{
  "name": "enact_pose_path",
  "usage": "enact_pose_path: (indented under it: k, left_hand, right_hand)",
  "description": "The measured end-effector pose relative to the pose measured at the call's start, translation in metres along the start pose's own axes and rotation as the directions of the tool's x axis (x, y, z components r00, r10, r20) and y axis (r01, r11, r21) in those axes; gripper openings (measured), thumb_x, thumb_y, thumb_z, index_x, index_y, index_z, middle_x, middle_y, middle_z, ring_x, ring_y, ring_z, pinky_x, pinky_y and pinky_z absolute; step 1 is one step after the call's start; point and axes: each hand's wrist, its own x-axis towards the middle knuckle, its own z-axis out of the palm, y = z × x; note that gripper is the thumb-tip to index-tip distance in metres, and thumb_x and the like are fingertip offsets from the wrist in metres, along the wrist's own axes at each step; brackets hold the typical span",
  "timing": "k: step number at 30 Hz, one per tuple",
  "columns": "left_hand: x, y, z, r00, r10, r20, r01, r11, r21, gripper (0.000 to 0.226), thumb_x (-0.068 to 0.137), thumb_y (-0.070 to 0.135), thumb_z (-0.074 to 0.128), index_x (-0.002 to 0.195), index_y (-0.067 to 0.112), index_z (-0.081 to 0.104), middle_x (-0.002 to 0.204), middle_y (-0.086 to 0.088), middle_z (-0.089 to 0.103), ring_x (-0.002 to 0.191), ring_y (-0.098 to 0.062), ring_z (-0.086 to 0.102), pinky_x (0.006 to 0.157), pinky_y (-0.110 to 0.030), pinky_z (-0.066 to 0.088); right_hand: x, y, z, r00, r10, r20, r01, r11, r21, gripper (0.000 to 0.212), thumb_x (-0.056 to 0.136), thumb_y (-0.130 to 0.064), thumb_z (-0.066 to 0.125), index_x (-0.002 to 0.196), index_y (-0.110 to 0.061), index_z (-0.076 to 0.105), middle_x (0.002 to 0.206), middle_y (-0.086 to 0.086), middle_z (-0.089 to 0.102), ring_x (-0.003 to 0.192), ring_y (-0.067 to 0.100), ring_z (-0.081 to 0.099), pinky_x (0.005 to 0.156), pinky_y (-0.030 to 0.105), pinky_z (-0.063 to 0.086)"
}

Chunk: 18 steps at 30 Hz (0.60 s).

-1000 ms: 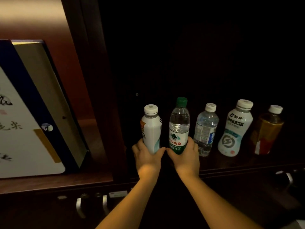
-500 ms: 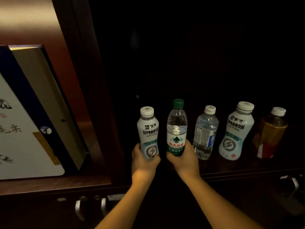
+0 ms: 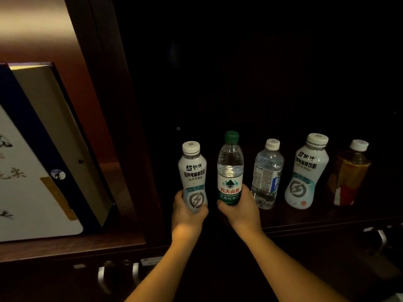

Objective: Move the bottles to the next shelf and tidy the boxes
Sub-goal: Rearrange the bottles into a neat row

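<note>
Two bare hands each clasp an upright bottle: left hand (image 3: 188,211) wraps the white plastic drink bottle (image 3: 192,175), right hand (image 3: 239,207) the green-capped clear water bottle (image 3: 230,168).

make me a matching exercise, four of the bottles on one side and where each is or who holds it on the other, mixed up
Things:
1. green-capped water bottle
2. white drink bottle by the divider
3. amber bottle
4. clear white-capped bottle

States:
A. held by the left hand
B. standing at the far right
C. held by the right hand
D. standing just right of the held pair

Pairs: 1-C, 2-A, 3-B, 4-D
</note>
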Motion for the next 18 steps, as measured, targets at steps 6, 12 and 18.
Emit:
enact_pose_path:
  k: [6, 12, 18]
  left_hand:
    - [-0.042, 0.003, 0.002, 0.967, 0.183, -0.177, -0.173, 0.982, 0.072, 0.087, 0.073, 0.040, 0.076, 0.143, 0.018, 0.028, 0.145, -0.007, 0.037, 0.126, -0.024, 0.047, 0.087, -0.026, 0.043]
    - [-0.084, 0.034, 0.045, 0.939, 0.316, -0.137, -0.299, 0.945, 0.131, 0.076, 0.076, 0.040, 0.072, 0.138, 0.018, 0.035, 0.137, -0.002, 0.045, 0.130, -0.018, 0.041, 0.101, -0.034, 0.041]
    - [-0.092, 0.065, 0.099, 0.936, 0.339, 0.093, -0.345, 0.938, 0.048, 0.083, 0.079, 0.040, 0.070, 0.146, 0.016, 0.026, 0.150, -0.006, 0.033, 0.136, -0.021, 0.034, 0.107, -0.034, 0.036]
  right_hand:
    - [-0.016, -0.003, -0.020, 0.999, 0.009, -0.031, -0.008, 1.000, 0.005, 0.082, 0.067, -0.041, 0.082, 0.138, -0.023, 0.044, 0.127, -0.005, 0.050, 0.116, 0.011, 0.053, 0.087, 0.020, 0.044]
    - [-0.030, 0.003, -0.076, 0.975, -0.036, -0.220, 0.033, 0.999, -0.014, 0.052, 0.072, -0.037, 0.076, 0.119, -0.025, 0.058, 0.106, -0.010, 0.060, 0.097, 0.005, 0.060, 0.073, 0.013, 0.043]
    - [-0.008, 0.023, -0.141, 0.923, 0.049, -0.383, -0.064, 0.998, -0.025, 0.049, 0.076, -0.037, 0.075, 0.117, -0.021, 0.054, 0.108, -0.003, 0.058, 0.096, 0.014, 0.060, 0.073, 0.024, 0.045]
